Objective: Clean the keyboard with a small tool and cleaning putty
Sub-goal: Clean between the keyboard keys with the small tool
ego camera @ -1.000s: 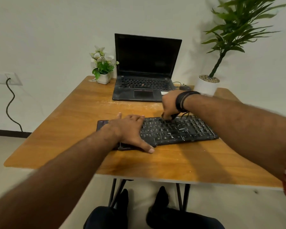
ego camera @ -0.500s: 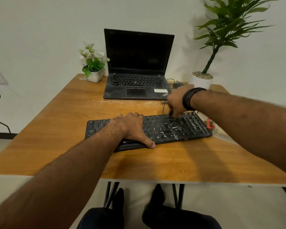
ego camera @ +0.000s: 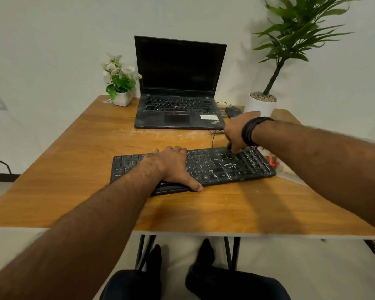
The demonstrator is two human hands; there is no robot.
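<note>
Resting: left hand (ego camera: 171, 164) on keyboard (ego camera: 214, 167)

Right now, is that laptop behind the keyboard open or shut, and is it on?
Open: the laptop has its lid raised upright, keys showing. Its screen is fully dark, so it looks off or asleep.

Pale wall (ego camera: 52, 40) — wooden table (ego camera: 74, 169) (black legs), light floor (ego camera: 312, 267).
</note>
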